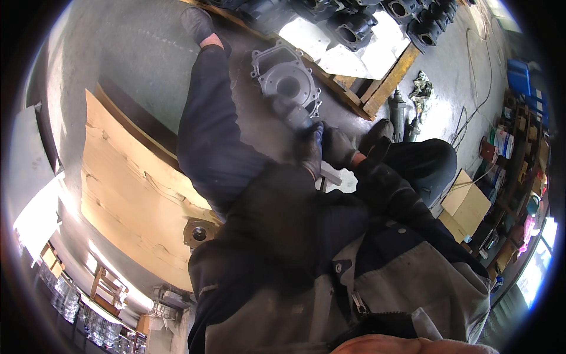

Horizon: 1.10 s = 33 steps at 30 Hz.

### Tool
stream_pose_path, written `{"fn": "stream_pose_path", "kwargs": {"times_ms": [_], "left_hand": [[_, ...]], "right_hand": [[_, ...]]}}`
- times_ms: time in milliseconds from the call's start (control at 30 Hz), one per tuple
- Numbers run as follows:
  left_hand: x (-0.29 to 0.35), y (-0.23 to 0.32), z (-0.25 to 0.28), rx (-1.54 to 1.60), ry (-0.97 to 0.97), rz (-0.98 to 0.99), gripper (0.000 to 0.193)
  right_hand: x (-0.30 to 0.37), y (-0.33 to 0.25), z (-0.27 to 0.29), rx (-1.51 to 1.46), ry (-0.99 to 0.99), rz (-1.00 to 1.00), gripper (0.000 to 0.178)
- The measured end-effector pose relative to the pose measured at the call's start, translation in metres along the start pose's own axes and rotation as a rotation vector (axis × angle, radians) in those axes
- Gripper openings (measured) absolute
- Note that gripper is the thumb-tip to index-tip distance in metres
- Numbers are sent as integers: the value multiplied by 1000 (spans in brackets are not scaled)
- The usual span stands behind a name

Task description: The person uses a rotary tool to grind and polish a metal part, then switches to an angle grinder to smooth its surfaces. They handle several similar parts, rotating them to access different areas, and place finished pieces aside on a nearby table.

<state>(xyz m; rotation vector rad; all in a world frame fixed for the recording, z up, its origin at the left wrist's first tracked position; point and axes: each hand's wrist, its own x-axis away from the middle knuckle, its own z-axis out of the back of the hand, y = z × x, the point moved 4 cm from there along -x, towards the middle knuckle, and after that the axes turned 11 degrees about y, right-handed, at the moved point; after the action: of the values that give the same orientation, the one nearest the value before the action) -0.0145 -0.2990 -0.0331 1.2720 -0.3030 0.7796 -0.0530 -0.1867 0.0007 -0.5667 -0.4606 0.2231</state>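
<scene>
A grey cast-metal housing (271,78) with a round bore and a bolt-hole flange lies on the floor between my legs. Over its near edge is a dark grey tool (293,113), smeared by motion, so its kind is unclear. My left hand (309,152), in a dark glove with some blue on it, is closed around the tool's near end. Close beside it on the right is my right hand (338,146), gloved and curled, its fingers partly hidden. What it grips does not show. Below both hands, a pale metal bar (330,173) juts out near my lap.
Beyond the housing stands a wooden pallet (386,82) loaded with dark castings (351,29). Two dark cylindrical parts (398,115) stand near its right corner. A cardboard sheet (132,192) with a flanged part (199,233) lies left. Cables (471,100) and cluttered shelving (513,171) are at right.
</scene>
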Motion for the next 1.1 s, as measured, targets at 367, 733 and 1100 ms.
{"fn": "stream_pose_path", "kwargs": {"times_ms": [367,733,1100], "left_hand": [[-80,33,-6,262,88,-34,44],[-91,29,-26,34,26,-168,43],[-33,-49,-25,721,-30,242,23]], "right_hand": [[-63,5,-10,-101,140,-133,50],[-47,15,-7,-218,404,-127,43],[-12,2,-15,-65,94,22,43]]}}
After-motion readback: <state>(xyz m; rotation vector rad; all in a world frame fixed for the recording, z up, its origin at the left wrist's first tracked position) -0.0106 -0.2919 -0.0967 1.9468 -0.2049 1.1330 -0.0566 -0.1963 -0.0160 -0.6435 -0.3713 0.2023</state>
